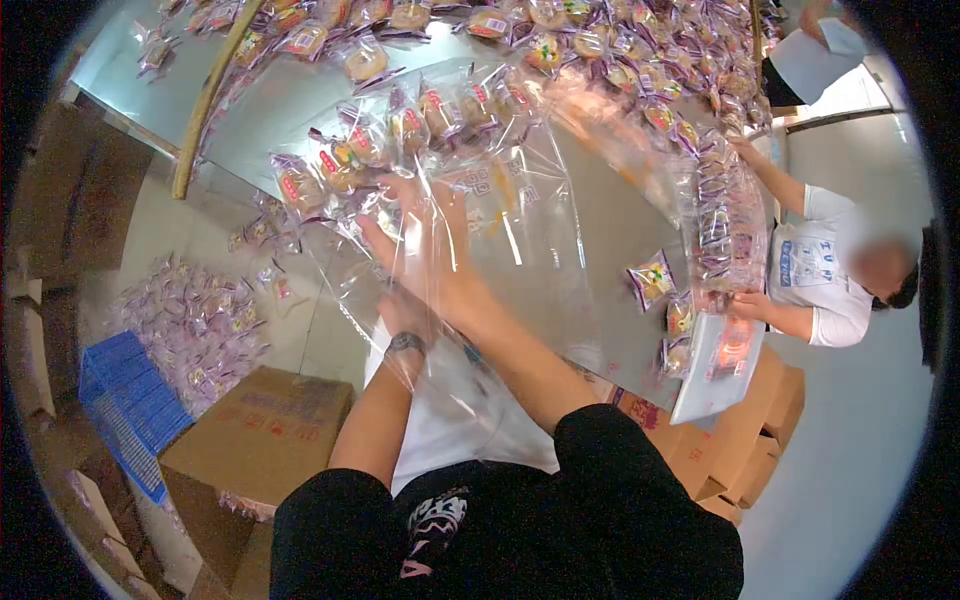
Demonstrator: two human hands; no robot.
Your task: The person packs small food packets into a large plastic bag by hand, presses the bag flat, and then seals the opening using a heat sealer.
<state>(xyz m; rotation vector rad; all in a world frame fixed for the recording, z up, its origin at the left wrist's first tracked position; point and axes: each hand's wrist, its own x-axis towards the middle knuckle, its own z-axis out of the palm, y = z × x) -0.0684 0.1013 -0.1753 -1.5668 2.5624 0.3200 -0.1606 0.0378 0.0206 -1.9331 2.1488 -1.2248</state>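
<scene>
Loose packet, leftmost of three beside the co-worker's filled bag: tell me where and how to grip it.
Probably pinch the packet across its filled middle, between purple ends, from the left: tabletop borders it there; the bag sits close on its right.

One head-worn, wide round view looks forward and down, close over both hands point(428, 232)

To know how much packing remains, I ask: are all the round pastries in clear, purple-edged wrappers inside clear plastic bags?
No, many round pastries lie loose on the grey tabletop beyond the clear plastic bag.
</scene>
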